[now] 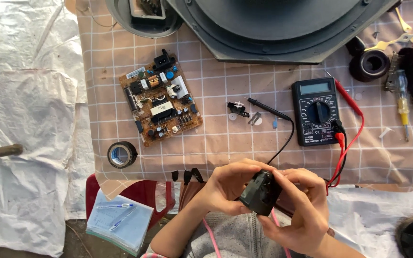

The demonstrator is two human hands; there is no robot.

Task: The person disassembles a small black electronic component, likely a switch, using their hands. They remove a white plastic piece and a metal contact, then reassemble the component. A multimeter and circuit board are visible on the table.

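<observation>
Left hand [228,187] & right hand [302,210] both gripping small black plastic part [261,192] at tabletop [216,143] edge, multimeter [317,111] w/ red leads just beyond, circuit board [160,102] further left

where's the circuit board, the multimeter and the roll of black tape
circuit board [160,106]: head view, middle of the brown board
multimeter [317,112]: head view, its round dial
roll of black tape [122,154]: head view, its top face
</observation>
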